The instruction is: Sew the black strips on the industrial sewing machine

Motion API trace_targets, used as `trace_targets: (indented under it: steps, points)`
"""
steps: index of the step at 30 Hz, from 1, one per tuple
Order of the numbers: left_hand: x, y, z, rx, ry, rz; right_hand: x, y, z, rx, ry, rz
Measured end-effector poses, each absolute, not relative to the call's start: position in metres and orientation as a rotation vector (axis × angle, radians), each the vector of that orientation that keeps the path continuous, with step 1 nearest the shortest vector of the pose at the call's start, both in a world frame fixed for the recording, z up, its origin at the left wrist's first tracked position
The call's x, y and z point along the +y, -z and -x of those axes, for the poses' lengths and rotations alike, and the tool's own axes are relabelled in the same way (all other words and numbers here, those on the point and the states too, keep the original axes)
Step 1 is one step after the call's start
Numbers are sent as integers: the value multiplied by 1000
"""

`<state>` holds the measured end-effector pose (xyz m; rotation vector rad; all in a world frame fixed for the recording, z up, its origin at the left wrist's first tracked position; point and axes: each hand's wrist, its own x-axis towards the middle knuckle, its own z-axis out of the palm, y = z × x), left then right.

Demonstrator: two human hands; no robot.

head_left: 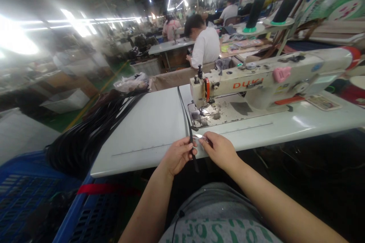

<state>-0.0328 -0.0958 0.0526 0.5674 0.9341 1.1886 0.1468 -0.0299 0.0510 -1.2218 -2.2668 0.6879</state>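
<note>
A narrow black strap runs from the far edge of the white table toward me, passing left of the needle area of the sewing machine. My left hand pinches it near the table's front edge, and its end hangs below the fingers. In my right hand is a small pair of metal thread snips, the blades pointing left at the strap. The blade tips are at or very close to the strap; whether they touch it I cannot tell.
A heap of black straps drapes off the table's left end, above a blue plastic basket. Two dark thread cones stand behind the machine. A person in white sits at work beyond the table.
</note>
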Motion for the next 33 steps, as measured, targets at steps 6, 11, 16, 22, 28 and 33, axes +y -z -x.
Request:
trace_targets:
  steps: [6,11,16,22,28,33]
  points:
    - [-95,-50,30,958,-1140,-653,-32,-51,-146,-2038,-1013,1179]
    - [-95,-46,25,1016,-1079,-831,-31,-56,-142,-2012,-1154,1169]
    - [-95,-45,25,1060,-999,-982,-30,-53,-142,-2036,-1195,1158]
    - [-94,-40,28,1063,-1011,-943,-28,-51,-143,-1738,-1388,1063]
    - [-96,-41,29,1052,-1106,-770,-23,-56,-158,-1931,-1129,1100]
    - [-97,-48,30,994,-1135,-707,-26,-53,-166,-2148,-917,1149]
